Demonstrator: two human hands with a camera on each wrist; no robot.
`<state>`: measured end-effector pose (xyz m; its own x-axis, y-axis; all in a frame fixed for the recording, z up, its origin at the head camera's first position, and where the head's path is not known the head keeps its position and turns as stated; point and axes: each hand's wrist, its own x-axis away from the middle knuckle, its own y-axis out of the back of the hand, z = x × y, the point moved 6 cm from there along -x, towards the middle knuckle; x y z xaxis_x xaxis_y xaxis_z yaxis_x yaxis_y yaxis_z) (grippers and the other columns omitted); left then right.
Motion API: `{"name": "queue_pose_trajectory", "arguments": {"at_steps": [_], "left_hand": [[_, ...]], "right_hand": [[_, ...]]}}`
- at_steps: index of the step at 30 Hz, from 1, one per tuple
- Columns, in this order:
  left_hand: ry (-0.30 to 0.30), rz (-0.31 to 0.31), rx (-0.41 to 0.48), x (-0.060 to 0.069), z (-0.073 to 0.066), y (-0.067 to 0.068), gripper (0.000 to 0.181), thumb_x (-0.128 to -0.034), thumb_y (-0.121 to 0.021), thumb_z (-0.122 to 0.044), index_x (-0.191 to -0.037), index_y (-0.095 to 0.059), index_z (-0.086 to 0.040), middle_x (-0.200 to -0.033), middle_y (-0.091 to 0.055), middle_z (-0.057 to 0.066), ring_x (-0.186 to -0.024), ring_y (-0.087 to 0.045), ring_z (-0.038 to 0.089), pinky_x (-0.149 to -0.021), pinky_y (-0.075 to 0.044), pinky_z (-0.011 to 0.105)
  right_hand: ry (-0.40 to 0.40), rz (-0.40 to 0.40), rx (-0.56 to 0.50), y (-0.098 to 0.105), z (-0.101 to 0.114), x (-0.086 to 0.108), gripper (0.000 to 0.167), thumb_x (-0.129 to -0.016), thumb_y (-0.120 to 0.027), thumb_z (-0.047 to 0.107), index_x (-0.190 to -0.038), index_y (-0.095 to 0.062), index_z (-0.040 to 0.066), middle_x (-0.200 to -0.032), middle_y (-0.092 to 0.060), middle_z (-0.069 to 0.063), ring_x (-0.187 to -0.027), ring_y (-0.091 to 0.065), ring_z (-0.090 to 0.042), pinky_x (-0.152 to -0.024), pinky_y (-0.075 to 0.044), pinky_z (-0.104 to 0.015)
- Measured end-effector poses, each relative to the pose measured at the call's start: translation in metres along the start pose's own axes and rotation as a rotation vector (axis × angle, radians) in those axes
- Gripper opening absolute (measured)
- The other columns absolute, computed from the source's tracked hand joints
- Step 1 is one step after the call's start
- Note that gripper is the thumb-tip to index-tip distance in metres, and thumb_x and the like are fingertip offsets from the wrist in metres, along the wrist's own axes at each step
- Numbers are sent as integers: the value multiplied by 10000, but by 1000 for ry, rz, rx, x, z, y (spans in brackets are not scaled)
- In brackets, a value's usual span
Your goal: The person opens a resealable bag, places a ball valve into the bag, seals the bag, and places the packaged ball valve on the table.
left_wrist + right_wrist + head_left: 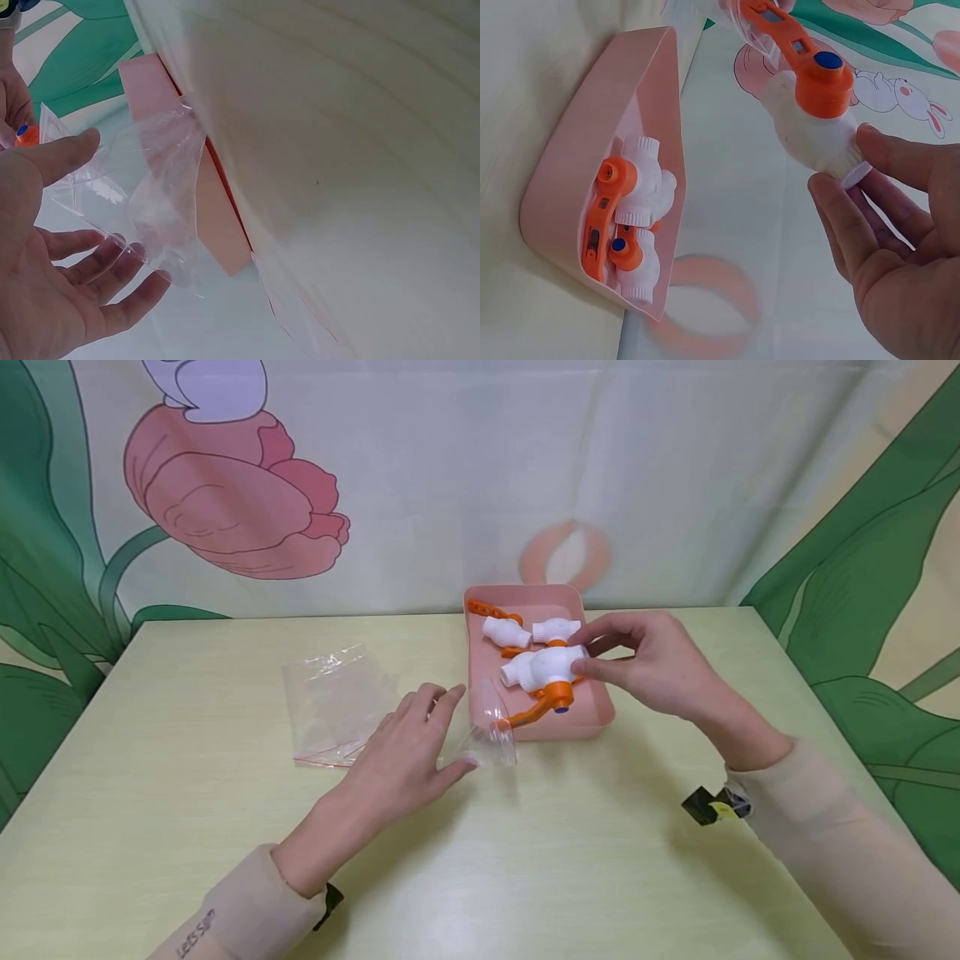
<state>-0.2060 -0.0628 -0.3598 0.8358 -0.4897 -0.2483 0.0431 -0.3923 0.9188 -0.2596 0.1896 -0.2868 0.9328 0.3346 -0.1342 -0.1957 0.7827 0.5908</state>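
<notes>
While the right hand (652, 664) pinched one end of a white valve (546, 668) between thumb and fingers, holding it above the pink tray (577, 724), its orange handle (557, 696) slanted toward the left hand (408, 752), the tip overlapping a clear bag (487, 745); could not tell whether it lay inside. Left fingers stood wide of the thumb at that bag, some showing through the film. More white valves (506, 632) lay in the tray, and a second clear bag (337, 706) lay on the worktop (187, 735), beyond the left hand.
</notes>
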Motion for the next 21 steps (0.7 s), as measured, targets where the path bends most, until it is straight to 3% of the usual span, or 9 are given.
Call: {"name": "queue_pose_trajectory", "arguments": {"at_steps": [13,21], "left_hand": [[-27,-38,13,-2,-3,3,819,-864,-855,-285,-1493,-441,37,-1311,-519,154,-1139,-541,298,-910,-533,421],[-40,-39,67,-3,-6,3,819,-865,-855,-277,-1499,-438,33,-1308,-535,144,-1161,-545,288,-976,-512,407]], "right_hand": [[50,51,-90,-14,1,2,265,-877,-832,100,-1122,-756,35,-1111,-727,-60,-981,-686,-205,-737,-577,-268],[78,49,-147,-18,3,2,260,-857,-840,51,-1101,-753,25,-1086,-724,-75,-928,-698,-236,-746,-603,-302]]}}
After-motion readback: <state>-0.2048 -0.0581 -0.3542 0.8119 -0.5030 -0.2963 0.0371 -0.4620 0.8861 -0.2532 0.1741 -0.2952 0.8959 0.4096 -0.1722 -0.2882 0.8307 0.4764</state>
